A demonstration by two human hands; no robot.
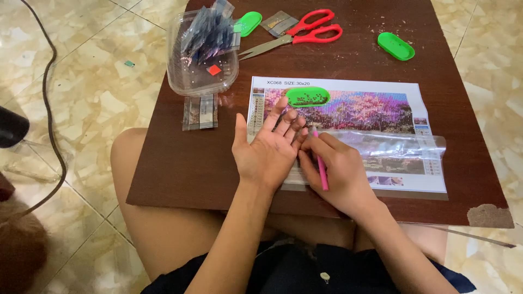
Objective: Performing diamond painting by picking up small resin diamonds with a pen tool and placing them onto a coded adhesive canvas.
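Observation:
A diamond-painting canvas (376,111) with a pink and purple tree picture lies on a brown board (185,163) across my lap. My left hand (269,149) rests flat on the canvas's left part, fingers spread. My right hand (335,171) grips a pink applicator pen (322,170), its tip on the canvas beside my left fingers. A clear protective film (397,146) is peeled back over the canvas's right half. A green oval tray (308,96) holding small beads sits on the canvas's top edge.
A clear plastic tub (188,81) with several bead packets stands at the board's back left, two packets (200,112) in front of it. Red-handled scissors (305,34), two more green trays (396,46) (249,23) lie at the back. A black cable (49,109) runs across the tiled floor.

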